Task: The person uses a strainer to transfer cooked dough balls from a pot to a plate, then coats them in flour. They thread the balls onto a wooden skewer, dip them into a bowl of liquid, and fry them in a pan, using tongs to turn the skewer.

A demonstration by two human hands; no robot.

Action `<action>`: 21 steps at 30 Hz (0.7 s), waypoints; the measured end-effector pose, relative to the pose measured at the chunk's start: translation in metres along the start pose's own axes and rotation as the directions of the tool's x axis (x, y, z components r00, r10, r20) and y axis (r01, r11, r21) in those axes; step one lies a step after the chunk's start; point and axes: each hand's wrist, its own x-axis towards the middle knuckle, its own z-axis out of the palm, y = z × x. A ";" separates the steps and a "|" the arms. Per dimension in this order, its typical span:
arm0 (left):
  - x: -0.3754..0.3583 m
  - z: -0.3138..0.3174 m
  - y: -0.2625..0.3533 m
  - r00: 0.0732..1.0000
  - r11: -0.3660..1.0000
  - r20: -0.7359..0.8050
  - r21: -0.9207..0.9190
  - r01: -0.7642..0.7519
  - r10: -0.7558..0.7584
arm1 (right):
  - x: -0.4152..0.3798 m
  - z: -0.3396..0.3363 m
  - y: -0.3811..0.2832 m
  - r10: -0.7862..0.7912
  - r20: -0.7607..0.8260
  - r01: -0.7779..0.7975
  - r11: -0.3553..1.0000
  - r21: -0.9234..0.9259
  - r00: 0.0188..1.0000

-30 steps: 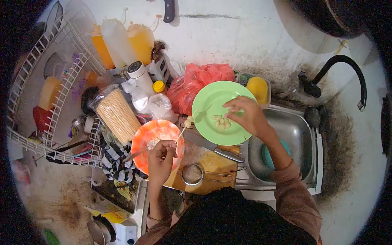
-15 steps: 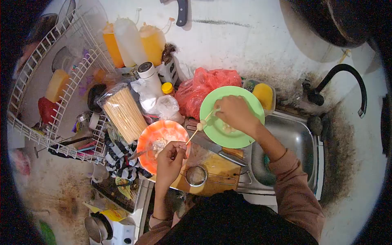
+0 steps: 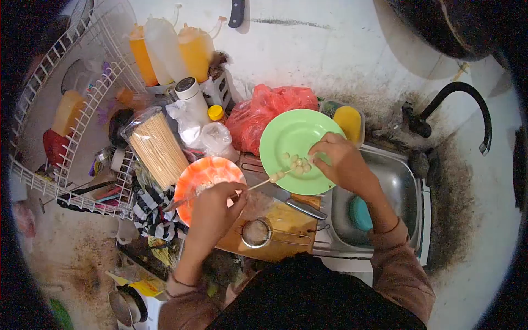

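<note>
My left hand (image 3: 217, 208) pinches the lower end of a thin wooden skewer (image 3: 258, 185) in front of the orange bowl (image 3: 184, 190). Small pale round pieces (image 3: 277, 176) are threaded near the skewer's far end, over the edge of the green plate (image 3: 270, 135). More pale pieces (image 3: 300, 165) lie together on the plate. My right hand (image 3: 336, 162) is over the plate's right side, thumb and forefinger close together beside the pieces; what they hold, if anything, is too small to make out. A bag of bare skewers (image 3: 159, 151) lies left of the bowl.
A wooden board (image 3: 283, 220) holds a strainer (image 3: 257, 232) and a knife (image 3: 306, 209). The steel sink (image 3: 385, 181) with a black faucet (image 3: 459, 88) is on the right. Behind stand a red plastic bag (image 3: 275, 110), a white bottle (image 3: 192, 99) and sauce bottles (image 3: 195, 52). A wire rack (image 3: 71, 148) is left.
My right hand has moved from the skewer's tip to the right side of the plate. The skewer now lies lower and flatter, and my left hand has shifted slightly left. The view has shifted a little.
</note>
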 end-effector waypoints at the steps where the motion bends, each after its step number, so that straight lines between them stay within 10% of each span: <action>1: 0.006 -0.005 0.002 0.998 0.997 0.012 0.047 -0.064 0.063 | -0.003 0.001 0.001 0.037 -0.063 -0.035 0.999 0.027 0.997; 7: 0.037 -0.027 0.031 0.955 0.888 0.221 0.372 -0.269 0.197 | -0.027 0.027 0.035 0.296 -0.499 -0.325 0.945 0.029 0.815; 21: 0.062 -0.017 0.064 0.899 0.789 0.260 0.435 -0.435 0.352 | -0.043 0.045 0.041 0.355 -0.494 -0.327 0.934 0.145 0.794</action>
